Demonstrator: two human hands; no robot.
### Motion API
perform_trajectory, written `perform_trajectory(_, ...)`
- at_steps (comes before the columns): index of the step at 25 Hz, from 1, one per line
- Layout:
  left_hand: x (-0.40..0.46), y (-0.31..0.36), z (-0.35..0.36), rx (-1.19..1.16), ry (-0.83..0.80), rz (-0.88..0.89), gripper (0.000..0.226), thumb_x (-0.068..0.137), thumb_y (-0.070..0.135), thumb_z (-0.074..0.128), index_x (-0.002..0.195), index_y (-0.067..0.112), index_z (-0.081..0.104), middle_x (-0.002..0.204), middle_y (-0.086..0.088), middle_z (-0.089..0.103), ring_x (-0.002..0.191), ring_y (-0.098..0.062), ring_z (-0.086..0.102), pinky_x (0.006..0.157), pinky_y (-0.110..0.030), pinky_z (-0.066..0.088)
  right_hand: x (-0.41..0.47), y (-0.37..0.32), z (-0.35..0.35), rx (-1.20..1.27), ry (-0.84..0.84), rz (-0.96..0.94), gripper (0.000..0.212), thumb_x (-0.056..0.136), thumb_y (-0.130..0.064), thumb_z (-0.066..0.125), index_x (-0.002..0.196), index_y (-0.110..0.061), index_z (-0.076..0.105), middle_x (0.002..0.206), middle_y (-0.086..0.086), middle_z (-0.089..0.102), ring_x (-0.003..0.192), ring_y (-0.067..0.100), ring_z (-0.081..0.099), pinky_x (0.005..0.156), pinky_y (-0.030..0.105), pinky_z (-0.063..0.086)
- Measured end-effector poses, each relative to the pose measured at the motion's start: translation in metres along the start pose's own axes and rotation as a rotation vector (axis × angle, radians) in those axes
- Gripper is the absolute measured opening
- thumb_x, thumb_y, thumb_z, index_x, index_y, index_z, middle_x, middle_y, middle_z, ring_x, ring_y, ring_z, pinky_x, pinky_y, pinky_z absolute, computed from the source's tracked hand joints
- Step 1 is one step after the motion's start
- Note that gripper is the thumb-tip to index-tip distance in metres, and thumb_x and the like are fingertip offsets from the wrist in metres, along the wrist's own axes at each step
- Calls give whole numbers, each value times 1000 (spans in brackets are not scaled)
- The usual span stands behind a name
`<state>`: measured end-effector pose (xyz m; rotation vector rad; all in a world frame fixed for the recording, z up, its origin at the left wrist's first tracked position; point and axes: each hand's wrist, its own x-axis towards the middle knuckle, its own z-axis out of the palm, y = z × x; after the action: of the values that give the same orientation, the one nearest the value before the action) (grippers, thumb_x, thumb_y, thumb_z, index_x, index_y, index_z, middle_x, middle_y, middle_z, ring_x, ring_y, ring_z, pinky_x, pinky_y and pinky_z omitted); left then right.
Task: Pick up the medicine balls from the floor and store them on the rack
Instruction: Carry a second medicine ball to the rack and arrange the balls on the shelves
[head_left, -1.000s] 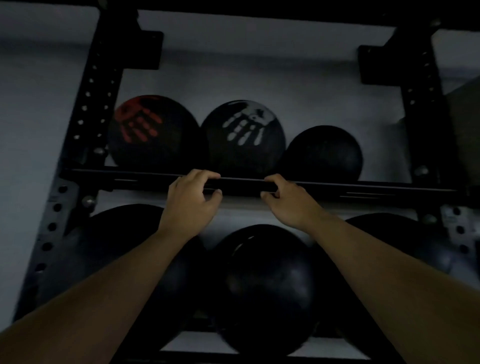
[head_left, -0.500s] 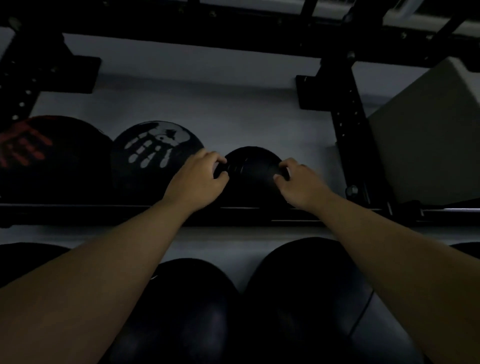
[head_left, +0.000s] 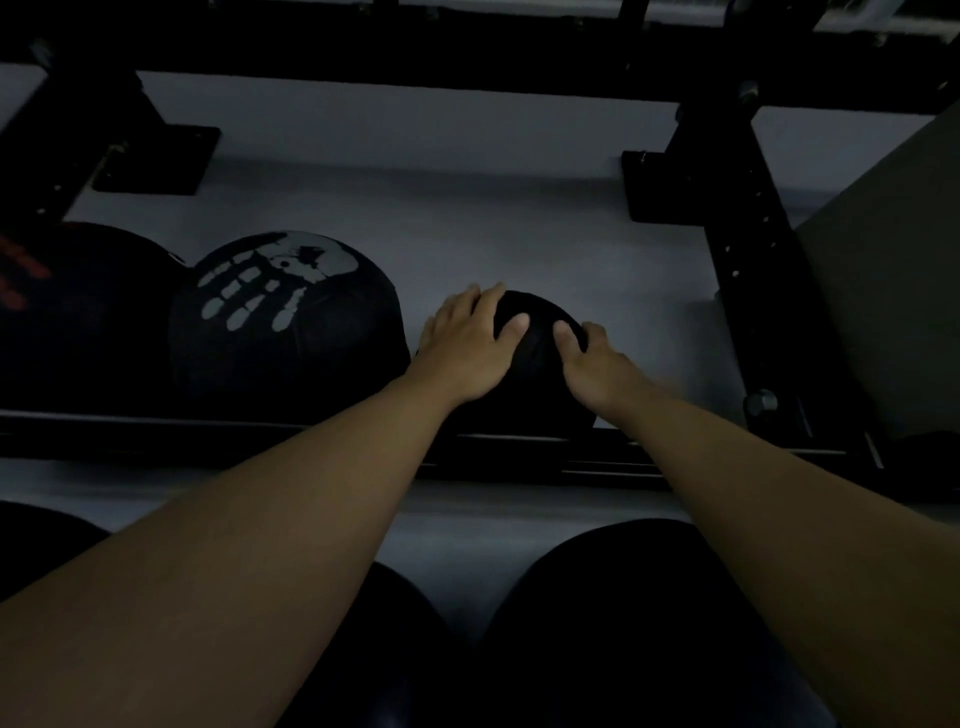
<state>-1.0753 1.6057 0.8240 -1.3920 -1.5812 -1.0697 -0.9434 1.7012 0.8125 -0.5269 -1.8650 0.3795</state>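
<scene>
A small plain black medicine ball (head_left: 535, 358) rests on the rack's upper shelf rail (head_left: 208, 431). My left hand (head_left: 470, 345) lies over its left top and my right hand (head_left: 592, 366) grips its right side, thumbs nearly meeting. To its left sit a black ball with a white handprint (head_left: 283, 317) and, at the frame's left edge, one with a red handprint (head_left: 62, 312). Larger black balls (head_left: 623, 623) fill the lower shelf under my forearms. The scene is very dim.
A black perforated rack upright (head_left: 748, 260) stands right of the small ball, with a bolt near its base. Another upright (head_left: 78, 140) is at the far left. A grey box-like shape (head_left: 883, 291) sits beyond the right upright. A pale wall lies behind the shelf.
My hands left the shelf rail, reached up and closed around the small black ball. The view shifted right, and both hands now sit higher on the ball, closer together.
</scene>
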Motion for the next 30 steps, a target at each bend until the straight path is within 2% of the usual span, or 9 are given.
perform_trajectory(2, 2, -3, 8, -1, 55, 20, 62, 109, 53, 29, 166, 31, 22, 177, -5, 15, 164, -26, 11, 133, -48, 8, 8, 2, 6, 61, -36, 17, 86, 101, -73, 17, 169, -25, -3, 176, 19, 10, 160, 38, 21, 130, 52, 19)
perform_trajectory(5, 0, -10, 18, -35, 205, 44, 56, 109, 49, 32, 161, 28, 36, 169, -3, 34, 157, -26, 27, 129, -46, 20, 21, -3, 15, 128, -15, 12, 90, 97, -78, 17, 169, -27, -4, 176, 19, 2, 162, 38, 13, 131, 53, 13)
perform_trajectory(9, -3, -12, 26, -19, 290, 41, 54, 110, 47, 33, 159, 25, 41, 165, -3, 40, 152, -25, 34, 126, -44, 27, 36, -6, 19, 171, 3, -48, 88, 98, -77, 20, 169, -26, 8, 174, 18, 11, 157, 39, 22, 129, 52, 19)
perform_trajectory(13, 0, -13, 27, -18, 345, 55, 53, 109, 46, 34, 157, 25, 44, 164, -2, 43, 151, -24, 37, 126, -44, 29, 44, -3, 23, 172, 28, -73, 88, 98, -77, 21, 169, -24, 11, 172, 20, 15, 155, 42, 24, 128, 55, 20)
perform_trajectory(18, -3, -14, 28, -19, 283, 43, 56, 110, 47, 32, 161, 24, 38, 169, -4, 37, 156, -25, 31, 129, -46, 24, 46, 1, 20, 120, 20, -134, 82, 103, -69, 19, 169, -20, 11, 175, 15, 13, 159, 39, 21, 130, 53, 18)
perform_trajectory(23, -2, -13, 18, 23, 143, 25, 60, 112, 49, 24, 166, 24, 24, 176, -9, 20, 163, -26, 16, 132, -47, 13, 48, -6, 15, 24, 20, -239, 65, 110, -53, 19, 167, -23, 24, 172, 18, 24, 155, 40, 29, 129, 50, 23)
perform_trajectory(27, -3, -16, -4, 186, 106, 107, 54, 113, 42, 28, 162, 21, 35, 166, -8, 41, 152, -28, 38, 126, -45, 24, 44, -30, 17, -90, 18, -301, 60, 107, -54, 27, 160, -30, 38, 167, 15, 32, 150, 41, 35, 123, 55, 30)
perform_trajectory(30, -6, -31, -33, 322, 182, 114, 50, 111, 37, 32, 159, 21, 40, 163, -5, 46, 150, -25, 40, 128, -46, 15, 33, -50, 24, -163, 29, -331, 60, 102, -60, 35, 155, -36, 45, 165, 11, 35, 150, 40, 34, 123, 59, 27)
